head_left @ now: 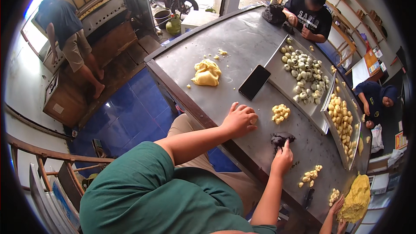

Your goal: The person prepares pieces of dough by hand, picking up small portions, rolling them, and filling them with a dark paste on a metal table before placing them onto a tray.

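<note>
My left hand [239, 119] is curled on the steel table near its front edge; whatever lies under its fingers is hard to make out. My right hand [281, 160] has its fingertips pinched at a lump of dark paste [281, 138]. A pile of small pale-yellow balls [281, 113] sits just above that lump, and a smaller group [309, 176] lies below it. A black phone [254, 82] and a mound of yellow dough [206, 73] are farther back. Two trays hold many balls, one grey-green [303, 73], the other yellow [340, 119].
Co-workers are at the table's far side [312, 26], at right [377, 104] and at a metal appliance [69, 34]. Another person's hands [338, 208] hold a large yellow dough [353, 197] at lower right. A wooden rack [52, 158] with boards is at left.
</note>
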